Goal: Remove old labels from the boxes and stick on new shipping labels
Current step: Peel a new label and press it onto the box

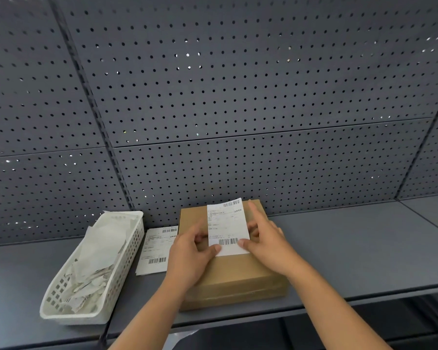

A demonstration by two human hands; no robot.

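The box (238, 271) lies on the grey shelf (364, 253), in the middle, near the front edge. Both hands hold one label (226, 223) over its top. The left hand (190, 258) pinches the near left corner with the thumb on top. The right hand (268, 241) pinches the near right corner, with the index finger straight along the edge.

I think this is the sticking step. Next, the label must go down flat and straight and then be smoothed.

To the left are spare labels (154, 248) and a white basket (61, 314) of paper scraps. Behind is a pegboard (238, 97).
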